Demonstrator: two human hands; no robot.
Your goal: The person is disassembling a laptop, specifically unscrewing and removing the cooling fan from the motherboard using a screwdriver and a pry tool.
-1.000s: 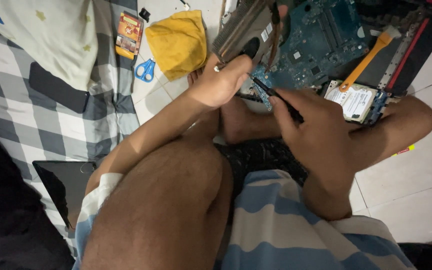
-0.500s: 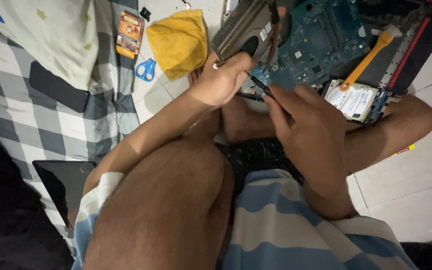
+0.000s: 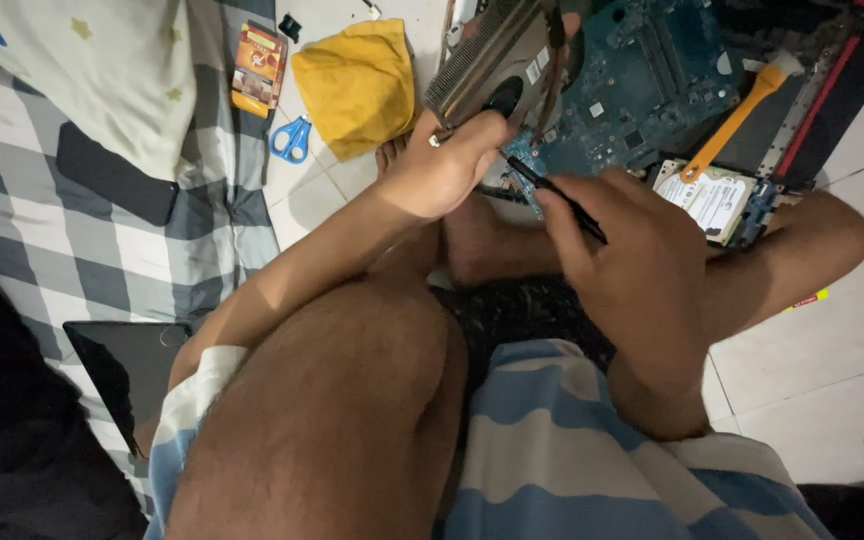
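A person sits on a pale tiled floor (image 3: 852,340), one bare knee raised and filling the lower middle of the head view, a blue-and-white striped shirt (image 3: 592,450) below it. At left lies a grey-and-white checked blanket (image 3: 42,240) with a pale pillow (image 3: 102,70) on top, its upper edge cut off by the frame. Ahead, a teal circuit board (image 3: 642,80) rests in an opened laptop shell, its top lost beyond the frame; a grey finned heat sink (image 3: 482,55) tilts across its left side.

The left hand (image 3: 442,170) curls its fingers around the lower end of the heat sink, thumb pressing on a dark round part. The right hand (image 3: 632,250) pinches a thin black tool (image 3: 557,198) between closed fingers; the tip points up-left toward the board's lower edge, just beside the left hand. What the tip touches is too small to make out.

Right of the hands, a silver hard drive (image 3: 714,200) lies near an orange-handled tool (image 3: 732,125). A yellow cloth (image 3: 357,85), blue-handled scissors (image 3: 292,138) and an orange packet (image 3: 257,68) sit on the tiles at upper left. A dark tablet (image 3: 127,365) shows partly behind the left arm.

Against the frame a second earlier, the right hand has drawn slightly back and the tool's tip sits closer to the board, while the left hand keeps its hold
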